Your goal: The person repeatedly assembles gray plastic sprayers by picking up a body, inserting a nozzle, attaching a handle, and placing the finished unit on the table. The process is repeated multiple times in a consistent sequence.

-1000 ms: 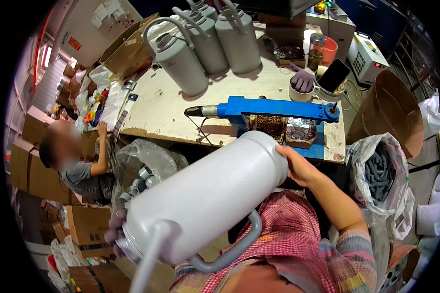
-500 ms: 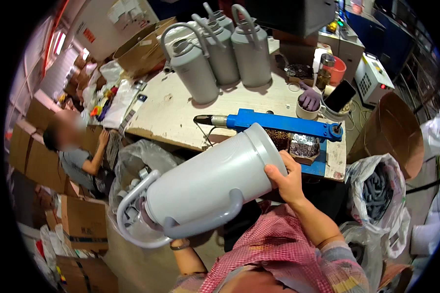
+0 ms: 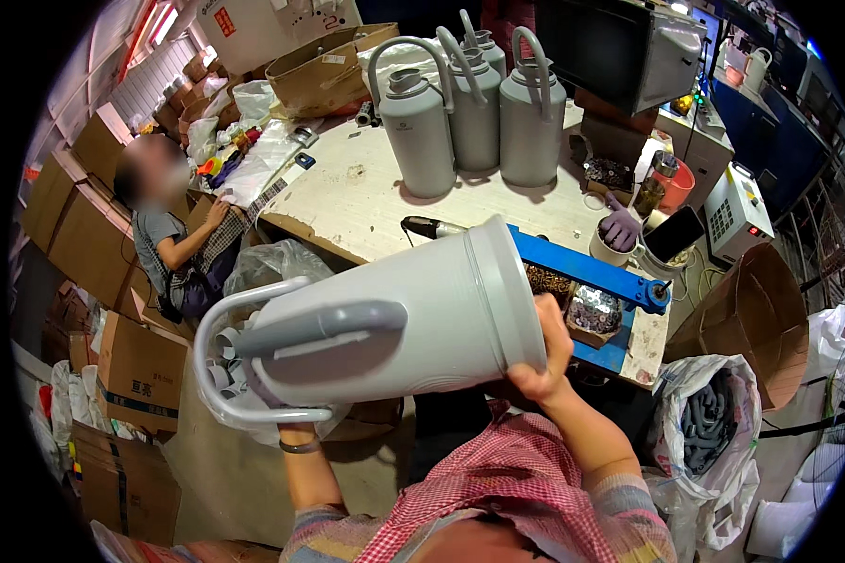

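A large light-grey insulated jug [image 3: 422,319] lies tilted on its side in front of me, its wide base end to the right. A hooped carry handle [image 3: 218,375] is at its left end, and a darker side handle [image 3: 329,328] faces up toward me. My right hand [image 3: 546,352] grips the rim of the base end, thumb below and fingers over the far side. My left hand [image 3: 299,432] reaches under the neck end; only the wrist with a dark band shows, and its fingers are hidden behind the jug. Beyond it, a blue lever press [image 3: 591,267] is partly covered.
Several similar upright grey jugs [image 3: 418,131] stand on the white worktable [image 3: 338,202]. Boxes of small metal parts [image 3: 593,314] sit beside the press. A sack of grey handles [image 3: 709,422] stands right; a seated person [image 3: 174,235] and cardboard boxes [image 3: 141,371] are left.
The jug has rolled in my hands, so its side handle has turned from the near underside to the upper face. Its handle end has shifted left. My view has swung slightly.
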Demonstrator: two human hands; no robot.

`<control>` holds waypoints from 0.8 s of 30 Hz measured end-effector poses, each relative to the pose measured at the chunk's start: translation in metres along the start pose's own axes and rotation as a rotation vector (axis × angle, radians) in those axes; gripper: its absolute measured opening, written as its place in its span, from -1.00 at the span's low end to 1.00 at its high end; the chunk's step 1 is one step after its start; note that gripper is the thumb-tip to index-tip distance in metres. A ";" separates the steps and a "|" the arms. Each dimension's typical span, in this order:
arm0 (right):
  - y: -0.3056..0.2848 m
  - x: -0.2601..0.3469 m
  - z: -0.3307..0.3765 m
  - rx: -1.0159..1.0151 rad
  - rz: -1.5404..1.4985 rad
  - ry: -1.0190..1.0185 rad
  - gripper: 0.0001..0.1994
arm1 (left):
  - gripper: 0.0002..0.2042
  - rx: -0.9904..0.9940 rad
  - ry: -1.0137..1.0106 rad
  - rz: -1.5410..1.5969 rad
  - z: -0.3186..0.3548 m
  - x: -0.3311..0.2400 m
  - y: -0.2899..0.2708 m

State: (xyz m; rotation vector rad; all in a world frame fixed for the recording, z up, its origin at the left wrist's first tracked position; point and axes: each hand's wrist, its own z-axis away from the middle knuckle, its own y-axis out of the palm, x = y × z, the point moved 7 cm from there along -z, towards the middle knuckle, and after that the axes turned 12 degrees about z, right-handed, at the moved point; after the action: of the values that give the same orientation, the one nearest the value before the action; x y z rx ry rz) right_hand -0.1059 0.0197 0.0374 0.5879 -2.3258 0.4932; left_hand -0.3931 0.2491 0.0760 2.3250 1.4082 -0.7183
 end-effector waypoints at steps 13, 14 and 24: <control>0.012 0.005 -0.004 0.036 0.025 0.224 -0.39 | -0.47 0.026 0.169 -0.018 0.023 -0.031 0.015; 0.010 0.002 -0.001 0.012 0.016 0.233 -0.37 | -0.47 0.027 0.159 -0.020 0.021 -0.029 0.019; -0.002 0.085 -0.005 0.167 0.162 -0.364 -0.31 | -0.49 0.053 -0.068 -0.005 0.021 0.002 0.025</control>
State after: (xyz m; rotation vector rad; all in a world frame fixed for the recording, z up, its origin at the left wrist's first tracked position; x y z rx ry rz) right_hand -0.1590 -0.0027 0.1005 0.6116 -2.7105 0.7107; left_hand -0.3755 0.2279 0.0581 2.3143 1.3825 -0.8371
